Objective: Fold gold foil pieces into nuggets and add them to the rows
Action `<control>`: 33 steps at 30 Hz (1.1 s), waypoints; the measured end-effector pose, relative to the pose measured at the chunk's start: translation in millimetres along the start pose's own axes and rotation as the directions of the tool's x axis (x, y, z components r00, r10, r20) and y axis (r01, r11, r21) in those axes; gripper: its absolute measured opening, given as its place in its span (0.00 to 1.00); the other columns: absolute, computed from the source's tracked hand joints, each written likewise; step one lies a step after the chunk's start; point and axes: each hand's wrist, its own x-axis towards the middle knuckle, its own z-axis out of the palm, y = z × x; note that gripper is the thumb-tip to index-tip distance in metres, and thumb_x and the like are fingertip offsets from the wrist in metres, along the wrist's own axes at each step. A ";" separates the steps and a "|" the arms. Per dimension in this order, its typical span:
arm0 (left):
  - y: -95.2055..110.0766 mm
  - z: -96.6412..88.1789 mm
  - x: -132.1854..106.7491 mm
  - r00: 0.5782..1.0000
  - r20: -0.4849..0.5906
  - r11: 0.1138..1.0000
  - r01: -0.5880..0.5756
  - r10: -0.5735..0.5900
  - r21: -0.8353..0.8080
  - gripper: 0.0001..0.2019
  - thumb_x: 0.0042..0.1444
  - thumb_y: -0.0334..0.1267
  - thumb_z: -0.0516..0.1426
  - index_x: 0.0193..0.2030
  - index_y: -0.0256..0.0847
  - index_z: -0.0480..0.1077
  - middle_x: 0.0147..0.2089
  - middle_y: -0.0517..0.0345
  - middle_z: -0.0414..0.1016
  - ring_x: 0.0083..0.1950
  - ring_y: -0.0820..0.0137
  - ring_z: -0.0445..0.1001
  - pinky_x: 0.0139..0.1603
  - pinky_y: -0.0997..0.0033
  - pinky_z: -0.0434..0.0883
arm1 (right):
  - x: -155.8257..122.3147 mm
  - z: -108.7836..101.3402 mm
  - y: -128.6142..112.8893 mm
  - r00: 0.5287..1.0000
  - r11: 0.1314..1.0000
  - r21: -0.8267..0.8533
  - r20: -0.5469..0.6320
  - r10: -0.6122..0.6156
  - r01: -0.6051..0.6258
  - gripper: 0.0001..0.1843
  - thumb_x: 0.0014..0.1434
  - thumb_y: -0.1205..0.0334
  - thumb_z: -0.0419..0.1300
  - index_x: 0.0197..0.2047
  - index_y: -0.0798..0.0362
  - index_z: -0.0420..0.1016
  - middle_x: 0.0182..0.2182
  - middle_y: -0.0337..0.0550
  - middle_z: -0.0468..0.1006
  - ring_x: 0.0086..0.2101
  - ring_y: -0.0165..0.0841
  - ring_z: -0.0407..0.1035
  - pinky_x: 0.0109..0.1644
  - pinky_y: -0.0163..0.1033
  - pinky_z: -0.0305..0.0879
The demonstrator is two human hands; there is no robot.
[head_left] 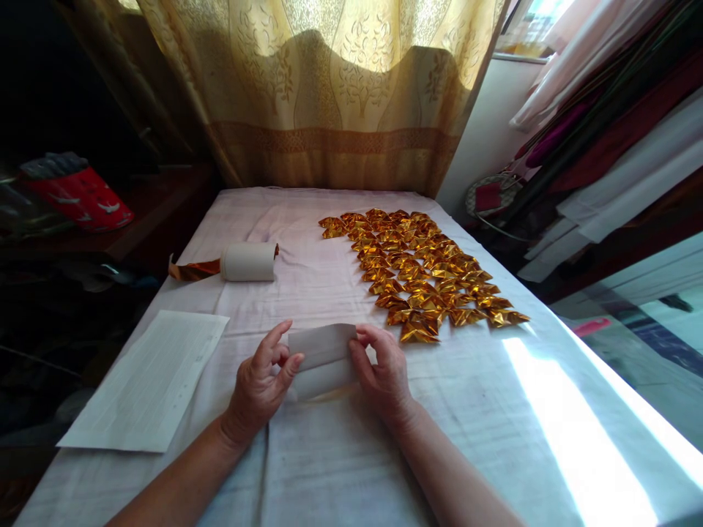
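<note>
Both hands, left hand [262, 380] and right hand [382, 372], pinch the ends of a folded paper strip [323, 359] near the table's [549, 439] front edge, gold folded pieces [422, 267] spreading toward the far right corner.

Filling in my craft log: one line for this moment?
left hand: grips paper strip | right hand: grips same strip | folded gold pieces: rows beyond

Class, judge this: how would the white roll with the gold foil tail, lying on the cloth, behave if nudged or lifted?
The white roll with a gold foil tail lies on its side, so it would probably roll and unwind. It looks light. Its loose foil tail is crinkled, so it is likely floppy and easily creased.
</note>
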 end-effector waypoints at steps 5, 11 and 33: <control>0.5 -1.8 6.8 0.997 -0.037 0.996 -0.065 0.067 0.066 0.21 0.65 0.43 0.53 0.62 0.42 0.62 0.33 0.63 0.76 0.34 0.72 0.76 0.42 0.72 0.75 | -0.2 7.0 13.2 0.987 0.984 -0.085 0.036 0.158 -0.154 0.13 0.64 0.61 0.53 0.50 0.51 0.72 0.26 0.37 0.78 0.27 0.33 0.71 0.39 0.39 0.65; 3.3 0.8 5.7 0.855 0.249 0.860 -0.495 0.456 0.125 0.13 0.66 0.39 0.52 0.54 0.45 0.72 0.55 0.53 0.77 0.60 0.62 0.70 0.64 0.56 0.64 | -1.9 11.9 20.7 0.962 0.966 -0.111 0.122 0.246 -0.233 0.15 0.64 0.58 0.53 0.51 0.51 0.73 0.28 0.39 0.80 0.27 0.33 0.70 0.36 0.38 0.63; -12.6 14.5 -7.6 0.909 0.363 0.876 -0.337 0.206 0.346 0.24 0.64 0.48 0.53 0.64 0.42 0.65 0.62 0.47 0.72 0.65 0.54 0.66 0.69 0.42 0.52 | -4.5 -1.1 6.3 0.905 0.998 0.055 0.426 0.003 -0.029 0.30 0.49 0.74 0.56 0.57 0.52 0.69 0.44 0.45 0.78 0.43 0.37 0.71 0.49 0.43 0.64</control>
